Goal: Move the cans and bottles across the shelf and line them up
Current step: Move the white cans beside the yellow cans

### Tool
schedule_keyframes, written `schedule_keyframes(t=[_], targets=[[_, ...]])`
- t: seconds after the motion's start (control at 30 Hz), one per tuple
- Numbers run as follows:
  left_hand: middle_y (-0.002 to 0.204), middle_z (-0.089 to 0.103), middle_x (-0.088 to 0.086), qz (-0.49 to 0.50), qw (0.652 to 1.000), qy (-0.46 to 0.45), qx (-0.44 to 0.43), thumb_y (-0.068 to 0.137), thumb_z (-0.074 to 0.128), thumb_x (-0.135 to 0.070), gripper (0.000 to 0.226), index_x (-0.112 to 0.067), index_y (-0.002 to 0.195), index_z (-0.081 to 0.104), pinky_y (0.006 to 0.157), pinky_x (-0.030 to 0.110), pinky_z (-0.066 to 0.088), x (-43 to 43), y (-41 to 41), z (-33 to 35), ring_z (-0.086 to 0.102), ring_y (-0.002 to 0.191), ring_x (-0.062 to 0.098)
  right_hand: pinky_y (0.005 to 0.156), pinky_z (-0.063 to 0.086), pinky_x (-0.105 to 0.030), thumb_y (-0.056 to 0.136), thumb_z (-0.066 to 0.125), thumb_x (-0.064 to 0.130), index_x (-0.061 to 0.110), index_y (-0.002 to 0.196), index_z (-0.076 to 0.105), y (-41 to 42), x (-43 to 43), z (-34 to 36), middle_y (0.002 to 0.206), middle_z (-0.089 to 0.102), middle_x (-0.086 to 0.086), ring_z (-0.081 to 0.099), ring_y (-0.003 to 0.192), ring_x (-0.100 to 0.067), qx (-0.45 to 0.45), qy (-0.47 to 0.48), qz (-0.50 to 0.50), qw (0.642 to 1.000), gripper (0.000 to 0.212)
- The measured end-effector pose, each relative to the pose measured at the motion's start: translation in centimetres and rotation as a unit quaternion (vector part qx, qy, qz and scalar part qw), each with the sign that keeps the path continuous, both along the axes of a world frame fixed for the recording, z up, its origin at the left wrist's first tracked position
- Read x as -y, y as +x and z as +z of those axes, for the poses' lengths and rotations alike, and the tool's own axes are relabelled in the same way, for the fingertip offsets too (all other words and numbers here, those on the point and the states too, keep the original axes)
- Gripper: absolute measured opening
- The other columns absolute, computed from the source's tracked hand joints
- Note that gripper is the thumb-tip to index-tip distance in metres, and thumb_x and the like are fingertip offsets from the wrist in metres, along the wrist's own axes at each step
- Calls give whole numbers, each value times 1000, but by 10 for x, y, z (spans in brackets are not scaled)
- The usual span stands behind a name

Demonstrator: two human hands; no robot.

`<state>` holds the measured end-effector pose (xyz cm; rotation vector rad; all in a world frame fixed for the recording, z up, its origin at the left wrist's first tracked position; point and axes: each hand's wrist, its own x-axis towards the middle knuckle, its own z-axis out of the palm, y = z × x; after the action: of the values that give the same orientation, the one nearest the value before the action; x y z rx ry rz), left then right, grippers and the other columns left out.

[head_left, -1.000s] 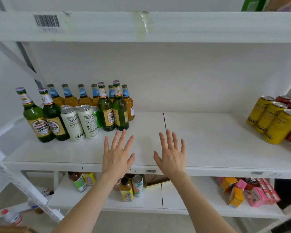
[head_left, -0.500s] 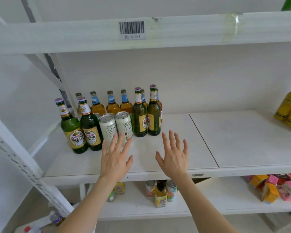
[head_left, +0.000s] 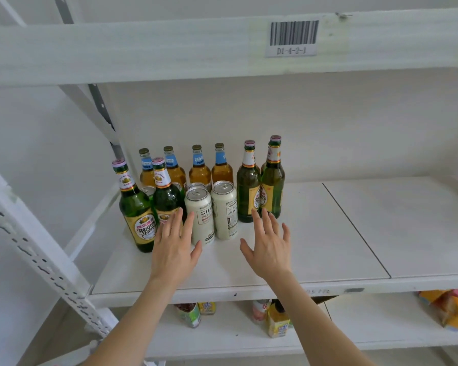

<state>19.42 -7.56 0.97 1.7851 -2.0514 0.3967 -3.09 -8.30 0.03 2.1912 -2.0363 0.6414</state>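
Head view: left hand (head_left: 173, 250) and right hand (head_left: 271, 250) splayed, empty, before cans (head_left: 224, 210).

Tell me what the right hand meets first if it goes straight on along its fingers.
Most likely the dark green glass bottle with a yellow label, second from the group's right end: the index fingertip of the open right hand overlaps its base in the picture. Whether they touch is unclear from this view.
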Motion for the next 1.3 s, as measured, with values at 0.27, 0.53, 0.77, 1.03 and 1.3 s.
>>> schedule_keyframes(t=[0.27,0.53,0.77,1.03,1.3], targets=[[157,31,11,-45,961,36,-272,88,68,-29,86,-9,154,16,105,41,46,31,-10,-12,39,140,25,113,32,-45,82,64,49,25,150,21,23,62,-14,149,41,4,39,136,-20,222,106,87,965,84],[153,39,-1,-15,905,48,-422,87,71,-28,81,-18,151,23,111,39,40,58,-25,-22,39,139,16,79,51,-19,71,84,16,26,126,50,25,109,-10,111,63,17,60,103,-4,470,244,173,831,66],[138,54,0,23,867,56,-495,76,82,-27,80,-16,143,39,104,42,47,66,-34,-26,52,127,18,95,48,-35,60,87,24,33,126,52,18,112,-12,117,66,13,59,111,-9,482,260,183,816,74],[113,63,-1,34,847,40,-529,67,88,-24,64,-15,121,54,87,31,46,51,-43,-23,59,105,16,90,49,-29,56,84,20,33,119,59,-2,83,-10,113,69,11,60,111,-9,518,254,174,798,69],[108,69,-15,30,799,92,-594,61,84,-44,70,-30,123,55,86,33,52,23,-38,-16,64,100,3,92,53,-44,59,81,17,23,116,62,-16,47,-3,107,73,1,67,103,-20,587,276,153,746,60]])
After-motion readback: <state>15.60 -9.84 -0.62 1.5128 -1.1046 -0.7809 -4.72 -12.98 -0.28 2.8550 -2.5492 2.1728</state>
